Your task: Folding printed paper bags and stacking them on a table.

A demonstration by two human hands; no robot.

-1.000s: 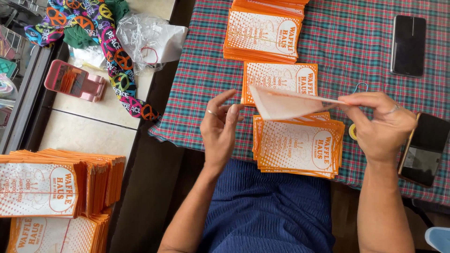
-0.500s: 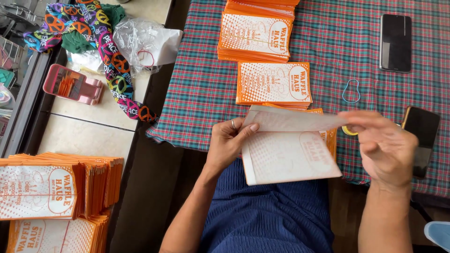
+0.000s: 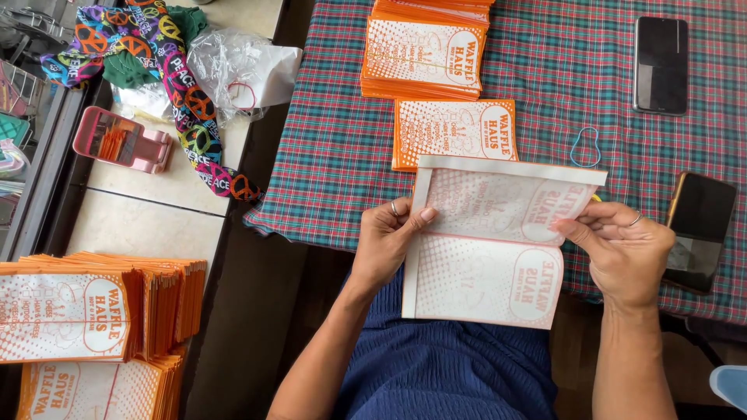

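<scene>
My left hand and my right hand hold one orange-and-white paper bag between them, opened flat and turned pale side up over the table's near edge and my lap. The left thumb pinches its left edge, the right fingers pinch its right side. Just beyond it lies a small pile of the same printed bags, and a thicker stack sits farther back on the plaid tablecloth.
Two dark phones lie at the right, with a blue rubber band between them. Large stacks of bags stand at lower left. A pink holder, patterned cloth and clear plastic bag lie on the tiled counter.
The bag, lifted edge-on off the near pile a second ago, has been swung down toward me and spread open flat between both hands. The near pile is now hidden behind it.
</scene>
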